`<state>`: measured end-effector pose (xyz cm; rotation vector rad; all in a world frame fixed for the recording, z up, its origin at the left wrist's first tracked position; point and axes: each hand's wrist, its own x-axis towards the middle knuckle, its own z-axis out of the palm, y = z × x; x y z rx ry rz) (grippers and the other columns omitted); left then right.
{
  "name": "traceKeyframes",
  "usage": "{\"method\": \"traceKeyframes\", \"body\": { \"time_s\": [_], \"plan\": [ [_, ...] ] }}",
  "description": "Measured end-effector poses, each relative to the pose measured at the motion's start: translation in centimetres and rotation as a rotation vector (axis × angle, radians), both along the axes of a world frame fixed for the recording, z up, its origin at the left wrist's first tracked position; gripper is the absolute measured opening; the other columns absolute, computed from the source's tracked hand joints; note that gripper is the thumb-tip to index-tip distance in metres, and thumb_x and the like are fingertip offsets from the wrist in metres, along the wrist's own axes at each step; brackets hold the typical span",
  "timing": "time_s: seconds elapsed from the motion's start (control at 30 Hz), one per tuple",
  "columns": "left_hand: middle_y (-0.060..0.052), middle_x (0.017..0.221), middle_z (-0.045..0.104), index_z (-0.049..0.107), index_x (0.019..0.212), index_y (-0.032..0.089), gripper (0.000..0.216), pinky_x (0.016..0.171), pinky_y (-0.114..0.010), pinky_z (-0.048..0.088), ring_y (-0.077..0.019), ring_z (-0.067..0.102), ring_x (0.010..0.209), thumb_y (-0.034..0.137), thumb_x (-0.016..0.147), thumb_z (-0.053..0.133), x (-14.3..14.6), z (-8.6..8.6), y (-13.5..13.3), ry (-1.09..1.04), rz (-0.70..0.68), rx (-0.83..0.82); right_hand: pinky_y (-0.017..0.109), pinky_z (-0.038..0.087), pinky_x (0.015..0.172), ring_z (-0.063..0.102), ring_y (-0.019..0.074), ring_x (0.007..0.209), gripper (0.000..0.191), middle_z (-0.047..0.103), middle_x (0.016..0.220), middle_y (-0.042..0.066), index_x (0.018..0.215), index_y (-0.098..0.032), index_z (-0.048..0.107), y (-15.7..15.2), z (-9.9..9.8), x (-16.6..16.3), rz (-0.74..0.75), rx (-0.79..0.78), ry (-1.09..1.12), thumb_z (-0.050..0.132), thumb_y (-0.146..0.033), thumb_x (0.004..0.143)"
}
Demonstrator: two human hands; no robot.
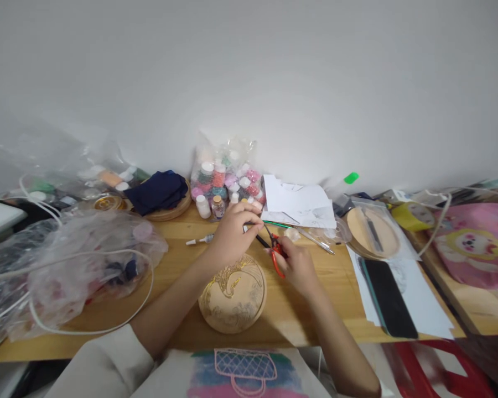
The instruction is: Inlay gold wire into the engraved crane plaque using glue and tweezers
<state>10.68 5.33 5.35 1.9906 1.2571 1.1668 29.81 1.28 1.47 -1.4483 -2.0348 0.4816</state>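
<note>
Red-handled scissors [279,258] are in my right hand [297,268], whose fingers are wrapped around the handles. Their thin dark blades point up and left toward my left hand [237,232]. That hand is closed in a pinch by the blade tips; whatever lies between its fingers is too small to make out. Close below both hands is a round wooden board [232,296] bearing a bird-like design, gold-outlined in its upper part and grey-drawn below. A dark thin stick [263,241] shows between the hands, partly hidden.
Behind the hands stands a clear bag of small colored jars [232,177], beside white papers [299,202]. Plastic bags [87,265] and a white cable [151,276] spread at left. A phone [388,298] lies on paper at right, near round wooden boards [371,232].
</note>
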Motion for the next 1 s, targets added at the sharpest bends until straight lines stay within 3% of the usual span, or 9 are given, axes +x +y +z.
{"method": "traceKeyframes", "body": {
  "time_s": [0.17,0.37,0.5,0.63,0.83,1.0],
  "plan": [
    [-0.005,0.094,0.072,0.071,0.072,0.019,0.013,0.092,-0.04,0.053,-0.0186,0.067,0.094,0.011,0.079,0.064,0.3,-2.3,1.6,0.026,0.019,-0.079,0.023,0.029,0.047,0.041,0.0112,0.044,0.031,0.052,0.051,-0.003,0.068,-0.021,0.05,0.9,-1.3,-0.6,0.015,-0.081,0.012,0.05,-0.042,0.091],
    [-0.004,0.087,0.072,0.069,0.072,0.016,0.012,0.09,-0.039,0.054,-0.0179,0.067,0.091,0.012,0.082,0.065,0.9,-3.3,2.6,0.17,0.044,-0.27,0.023,0.03,0.048,0.043,0.0116,0.046,0.034,0.053,0.051,-0.001,0.065,-0.021,0.05,1.4,-2.7,-1.1,-0.001,-0.177,0.032,0.051,-0.044,0.09],
    [-0.004,0.1,0.068,0.066,0.093,0.014,0.018,0.09,-0.041,0.054,-0.0175,0.065,0.096,0.031,0.092,0.063,1.5,-3.4,3.0,0.28,0.05,-0.417,0.023,0.03,0.048,0.044,0.012,0.046,0.033,0.054,0.051,0.0,0.064,-0.02,0.051,1.5,-3.4,-1.2,-0.021,-0.234,0.047,0.054,-0.041,0.089],
    [-0.007,0.111,0.065,0.063,0.109,0.015,0.026,0.087,-0.04,0.055,-0.0187,0.064,0.098,0.036,0.093,0.06,2.1,-2.8,3.4,0.34,0.054,-0.544,0.023,0.03,0.048,0.045,0.0128,0.047,0.035,0.053,0.05,0.001,0.061,-0.021,0.051,1.9,-3.8,-1.2,-0.047,-0.272,0.058,0.054,-0.044,0.088],
    [-0.007,0.117,0.063,0.061,0.116,0.015,0.033,0.084,-0.039,0.056,-0.0208,0.064,0.1,0.038,0.092,0.061,2.5,-2.6,4.0,0.336,0.059,-0.687,0.024,0.028,0.049,0.047,0.0139,0.05,0.036,0.053,0.053,0.001,0.063,-0.02,0.054,2.4,-3.9,-1.1,-0.056,-0.313,0.063,0.052,-0.046,0.088],
    [-0.007,0.117,0.063,0.06,0.117,0.015,0.033,0.084,-0.039,0.057,-0.0203,0.064,0.099,0.038,0.093,0.061,2.7,-3.1,4.3,0.301,0.052,-0.704,0.023,0.026,0.048,0.043,0.0119,0.05,0.039,0.049,0.052,-0.001,0.06,-0.019,0.051,2.5,-3.3,-1.1,-0.044,-0.338,0.041,0.049,-0.046,0.089]
  ]
}}
